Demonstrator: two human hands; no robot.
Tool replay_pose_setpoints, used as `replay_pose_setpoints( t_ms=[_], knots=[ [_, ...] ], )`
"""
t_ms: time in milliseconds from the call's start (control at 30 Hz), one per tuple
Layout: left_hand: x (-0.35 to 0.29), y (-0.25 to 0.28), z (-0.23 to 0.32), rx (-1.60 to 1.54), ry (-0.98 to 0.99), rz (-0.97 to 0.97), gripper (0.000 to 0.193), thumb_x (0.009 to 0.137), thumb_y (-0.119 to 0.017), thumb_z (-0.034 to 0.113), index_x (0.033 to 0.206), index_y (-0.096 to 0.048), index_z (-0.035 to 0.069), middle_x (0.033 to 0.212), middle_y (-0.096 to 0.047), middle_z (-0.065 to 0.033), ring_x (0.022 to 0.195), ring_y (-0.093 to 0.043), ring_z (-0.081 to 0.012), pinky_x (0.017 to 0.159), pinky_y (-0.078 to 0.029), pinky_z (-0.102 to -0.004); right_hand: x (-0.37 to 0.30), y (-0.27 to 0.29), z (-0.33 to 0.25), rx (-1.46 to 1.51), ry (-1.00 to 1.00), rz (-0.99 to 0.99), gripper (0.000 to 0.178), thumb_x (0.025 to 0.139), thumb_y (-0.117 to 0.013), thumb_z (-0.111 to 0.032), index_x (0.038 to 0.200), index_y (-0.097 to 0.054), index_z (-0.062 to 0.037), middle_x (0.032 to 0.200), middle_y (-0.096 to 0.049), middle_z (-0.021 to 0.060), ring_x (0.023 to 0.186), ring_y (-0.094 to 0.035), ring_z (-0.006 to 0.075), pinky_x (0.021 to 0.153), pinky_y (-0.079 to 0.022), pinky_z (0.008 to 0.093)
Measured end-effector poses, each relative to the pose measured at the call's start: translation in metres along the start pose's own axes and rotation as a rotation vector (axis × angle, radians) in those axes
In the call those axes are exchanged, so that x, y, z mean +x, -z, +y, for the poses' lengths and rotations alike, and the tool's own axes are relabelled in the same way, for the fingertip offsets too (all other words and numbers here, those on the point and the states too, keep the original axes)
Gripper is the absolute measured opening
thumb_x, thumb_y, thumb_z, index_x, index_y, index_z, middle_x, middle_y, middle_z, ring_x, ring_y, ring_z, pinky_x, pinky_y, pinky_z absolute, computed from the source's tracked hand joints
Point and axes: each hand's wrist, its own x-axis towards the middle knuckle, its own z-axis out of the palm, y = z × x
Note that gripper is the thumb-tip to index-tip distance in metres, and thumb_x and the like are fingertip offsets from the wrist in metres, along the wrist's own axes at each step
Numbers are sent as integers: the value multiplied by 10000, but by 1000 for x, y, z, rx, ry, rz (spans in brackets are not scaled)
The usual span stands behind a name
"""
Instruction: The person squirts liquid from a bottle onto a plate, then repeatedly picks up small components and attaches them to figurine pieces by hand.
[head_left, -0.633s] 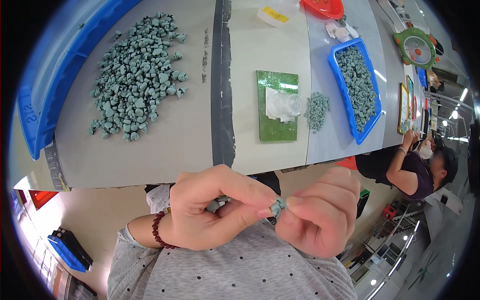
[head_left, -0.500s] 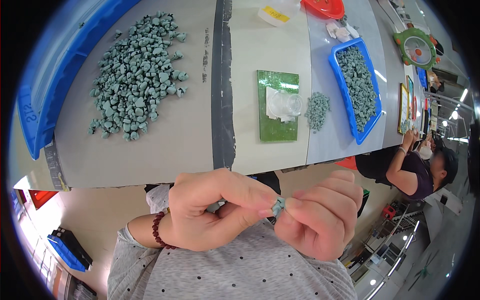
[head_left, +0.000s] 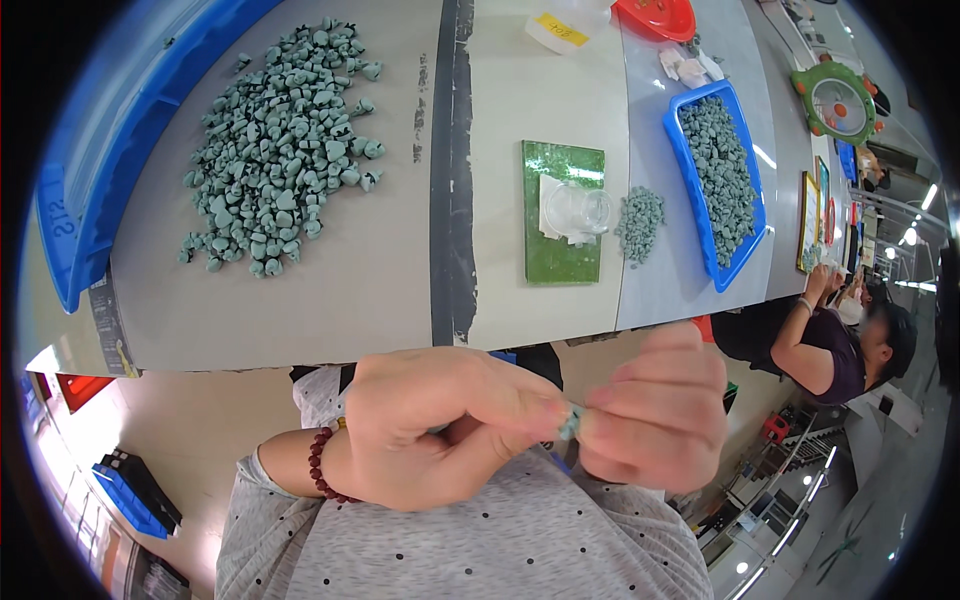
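Observation:
My left hand [head_left: 445, 430], with a dark red bead bracelet at the wrist, pinches a tiny grey-green moulded piece [head_left: 570, 425] between thumb and forefinger. From the other side, the closed fingers of my right hand [head_left: 660, 415] grip the same piece; they are slightly blurred and cover much of it. Both hands are over my lap, just off the table's near edge. On the table to the left is a large pile of grey-green pieces with black parts [head_left: 275, 160]. A smaller heap of tiny grey-green pieces [head_left: 640, 225] lies right of centre.
A green board [head_left: 562, 262] bears a clear round dish [head_left: 580, 210]. Right of it stands a blue tray [head_left: 692, 185] full of small pieces. A big blue bin [head_left: 75, 215] curves along the left. A red bowl [head_left: 660, 18] is at the back. Another person [head_left: 825, 350] works far right.
The hands have shifted slightly right with the small piece between them. My right hand has turned, its fingers now more folded over the piece. The table items look unmoved.

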Motion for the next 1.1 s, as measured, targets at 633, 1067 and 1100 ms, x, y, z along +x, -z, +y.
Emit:
replay_pose_setpoints(
  t_ms=[633, 1067, 1100],
  knots=[
    [5, 0, -2, 244, -242, -40, 199, 663, -566, -118, 802, -556, 25, 766, -663, -178, 412, -456, -99, 363, -367, -207, -6, -12, -4, 273, 37, 186, 147, 580, -615, 11, 670, -512, -44, 787, -639, 125, 647, -556, 215, 478, -398, 276],
    [7, -1, 0, 32, 79, -88, 129, 776, -618, -53, 846, -528, 6, 823, -641, -136, 581, -542, -82, 507, -436, -204, -5, -8, -4, 356, -176, 151, 148, 617, -669, 26, 743, -600, -9, 798, -630, 112, 650, -570, 218, 519, -459, 271],
    [9, 2, 1, -45, 213, -155, 144, 790, -623, -26, 863, -506, 13, 832, -635, -120, 622, -548, -77, 545, -437, -200, -4, -4, -9, 273, -304, 94, 179, 619, -693, 30, 780, -623, -6, 814, -630, 100, 673, -577, 213, 550, -465, 264]
  ],
)
